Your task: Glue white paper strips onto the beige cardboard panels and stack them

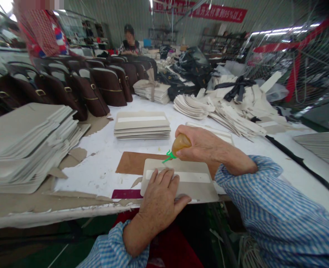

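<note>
My right hand [202, 143] is wrapped round an amber glue bottle [181, 144], tipped so that its green nozzle [168, 158] points down and left. The nozzle's tip is at the upper part of a beige panel [192, 190] with a pale strip across it; whether it touches, I cannot tell. Flat on the panel's left part lies my left hand [161, 195], fingers stretched out. A brown leather-like piece [129, 163] shows beneath the panel, at the table's front edge. Just beyond is a stack of similar panels [142, 124].
Large beige sheets [22, 134] are piled at the left. Brown handbags [107, 85] stand in rows behind them. Bundled strips [191, 106] and scraps [248, 100] cover the back right. A black strip [304, 165] lies on the right. A person [129, 42] sits in the background.
</note>
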`<move>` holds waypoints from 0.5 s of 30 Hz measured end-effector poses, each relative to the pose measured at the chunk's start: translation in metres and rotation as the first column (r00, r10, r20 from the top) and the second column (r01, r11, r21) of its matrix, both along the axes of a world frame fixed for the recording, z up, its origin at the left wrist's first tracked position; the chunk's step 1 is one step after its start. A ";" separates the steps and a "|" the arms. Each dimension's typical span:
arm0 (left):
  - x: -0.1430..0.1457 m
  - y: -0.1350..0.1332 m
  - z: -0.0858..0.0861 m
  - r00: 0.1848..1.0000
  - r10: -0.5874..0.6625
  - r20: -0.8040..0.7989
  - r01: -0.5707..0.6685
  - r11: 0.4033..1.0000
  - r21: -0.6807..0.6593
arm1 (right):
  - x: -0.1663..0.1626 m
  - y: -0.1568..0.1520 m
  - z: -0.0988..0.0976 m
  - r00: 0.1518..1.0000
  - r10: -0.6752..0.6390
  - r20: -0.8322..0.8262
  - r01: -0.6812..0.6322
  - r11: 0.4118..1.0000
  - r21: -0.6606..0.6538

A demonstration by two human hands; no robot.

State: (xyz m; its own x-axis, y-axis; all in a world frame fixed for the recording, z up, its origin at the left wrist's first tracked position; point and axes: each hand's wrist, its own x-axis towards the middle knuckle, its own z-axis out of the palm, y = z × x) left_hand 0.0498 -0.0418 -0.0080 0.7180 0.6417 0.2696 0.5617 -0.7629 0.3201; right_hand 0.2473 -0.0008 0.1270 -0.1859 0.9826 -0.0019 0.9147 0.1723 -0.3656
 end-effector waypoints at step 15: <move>0.000 0.001 -0.001 1.000 -0.010 0.009 0.010 1.000 0.010 | 0.033 -0.016 -0.007 0.993 -0.113 -0.033 0.113 0.994 0.006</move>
